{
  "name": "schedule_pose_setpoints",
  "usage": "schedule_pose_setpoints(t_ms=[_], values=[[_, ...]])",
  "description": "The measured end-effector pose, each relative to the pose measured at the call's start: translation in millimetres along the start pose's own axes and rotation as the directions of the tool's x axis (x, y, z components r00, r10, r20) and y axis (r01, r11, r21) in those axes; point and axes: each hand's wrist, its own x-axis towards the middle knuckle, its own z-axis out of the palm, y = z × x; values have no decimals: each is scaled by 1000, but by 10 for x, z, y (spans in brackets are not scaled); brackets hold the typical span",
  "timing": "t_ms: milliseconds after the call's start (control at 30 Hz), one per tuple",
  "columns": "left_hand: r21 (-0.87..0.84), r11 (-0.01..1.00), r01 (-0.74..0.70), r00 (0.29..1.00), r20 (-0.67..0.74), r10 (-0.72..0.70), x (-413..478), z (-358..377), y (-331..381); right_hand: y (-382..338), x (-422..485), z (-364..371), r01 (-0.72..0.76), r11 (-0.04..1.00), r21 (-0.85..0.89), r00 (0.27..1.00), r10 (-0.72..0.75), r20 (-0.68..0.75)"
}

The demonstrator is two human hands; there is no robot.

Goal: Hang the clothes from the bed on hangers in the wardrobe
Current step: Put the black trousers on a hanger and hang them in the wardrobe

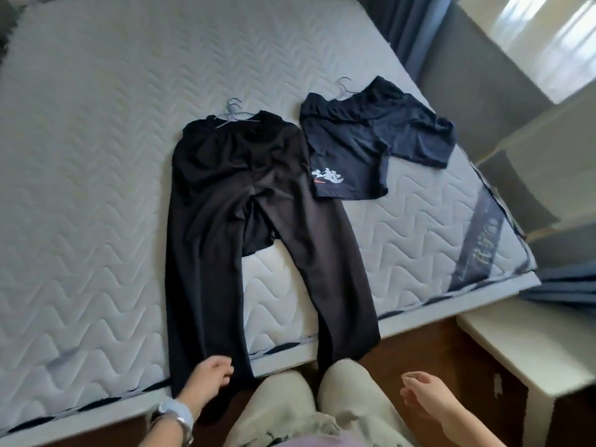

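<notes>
Head view showed a bare quilted grey mattress (96,156) with long black trousers (225,221) laid flat on a pale wire hanger (233,112), legs trailing over the near edge. Just beside them, apart, lay dark navy shorts with a white print (361,146) on a second pale hanger (344,88). Left hand (209,377), watch (175,414) on its wrist, rested loosely curled on one trouser cuff. Right hand (422,395) hung half-open, holding nothing, above beige-trousered knees (322,398).

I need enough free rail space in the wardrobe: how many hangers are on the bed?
2: one hanger at the black trousers' waistband, one at the navy shorts'. More may hide under cloth.
</notes>
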Motion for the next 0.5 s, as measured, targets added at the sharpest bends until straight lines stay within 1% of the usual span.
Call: schedule_pose_setpoints(t_ms=[100,233,300,367,433,500], values=[[-88,992,-87,996,14,89,185,-79,563,-737,209,-44,55,995,-85,996,-48,77],[-102,980,-169,984,-69,163,699,-136,1207,-1899,648,-43,229,957,-178,970,-209,122],[-51,975,-214,971,-120,207,1036,-153,1546,-2588,871,40,317,924,-213,944,-285,167],[24,962,-272,946,-175,272,1460,-185,1974,-3308,1222,162,420,875,-240,905,-385,181],[94,934,-344,904,-237,357,1947,-222,2441,-4044,1553,355,525,795,-304,851,-502,155],[168,888,-428,845,-275,459,2470,-269,2892,-4713,1822,608,603,725,-333,789,-602,119]])
